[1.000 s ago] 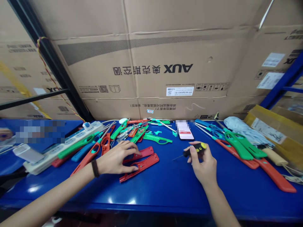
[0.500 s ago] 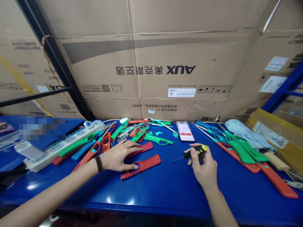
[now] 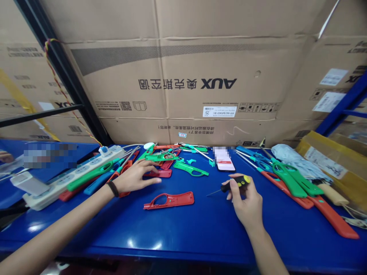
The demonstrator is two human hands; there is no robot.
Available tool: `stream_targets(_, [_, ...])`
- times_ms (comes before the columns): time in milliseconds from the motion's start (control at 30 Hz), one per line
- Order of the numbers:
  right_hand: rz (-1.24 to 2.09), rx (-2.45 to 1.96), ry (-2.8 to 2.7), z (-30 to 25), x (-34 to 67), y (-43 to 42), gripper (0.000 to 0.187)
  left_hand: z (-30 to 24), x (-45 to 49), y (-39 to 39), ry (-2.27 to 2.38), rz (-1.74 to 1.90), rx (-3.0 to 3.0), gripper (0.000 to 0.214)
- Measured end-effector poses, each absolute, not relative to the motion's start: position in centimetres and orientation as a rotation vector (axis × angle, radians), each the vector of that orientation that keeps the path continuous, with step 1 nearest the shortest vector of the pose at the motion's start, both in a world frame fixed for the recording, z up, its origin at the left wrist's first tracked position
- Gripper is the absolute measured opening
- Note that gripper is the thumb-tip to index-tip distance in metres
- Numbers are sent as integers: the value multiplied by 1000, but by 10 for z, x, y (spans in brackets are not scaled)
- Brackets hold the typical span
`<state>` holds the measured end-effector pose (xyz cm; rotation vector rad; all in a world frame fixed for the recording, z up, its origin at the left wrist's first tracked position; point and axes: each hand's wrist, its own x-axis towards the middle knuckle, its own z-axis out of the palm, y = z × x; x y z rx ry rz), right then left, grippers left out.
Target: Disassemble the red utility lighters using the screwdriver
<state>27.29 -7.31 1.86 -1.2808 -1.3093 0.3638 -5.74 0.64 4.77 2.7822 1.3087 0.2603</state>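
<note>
While the right hand (image 3: 247,202) grips the screwdriver (image 3: 235,184) near the phone (image 3: 225,163), the open left hand (image 3: 133,177) rests on one red shell (image 3: 161,173) by the lighter pile (image 3: 109,171). It has moved off the other red shell (image 3: 169,200), which now lies alone.

red shell (image 3: 169,200), black-yellow screwdriver (image 3: 235,183), blue table (image 3: 200,225)

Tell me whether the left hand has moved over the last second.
Yes. The left hand has slid back and leftward, toward the power strip, leaving the red shell it pressed on lying alone.
</note>
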Motion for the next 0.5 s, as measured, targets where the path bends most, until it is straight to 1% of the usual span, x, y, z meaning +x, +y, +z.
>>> stream_targets(67, [356, -1279, -1316, 19, 273, -73, 29, 48, -53, 14, 1404, 365, 2788, 39])
stream_targets(167, [335, -1285, -1322, 18, 273, -73, 29, 46, -40, 28, 1597, 398, 2777, 37])
stream_targets(367, [366, -1284, -1308, 18, 274, -73, 28, 37, -6, 55, 1769, 385, 2782, 35])
stream_targets(500, [362, -1285, -1308, 19, 273, -73, 29, 38, 6, 61, 1786, 382, 2845, 21])
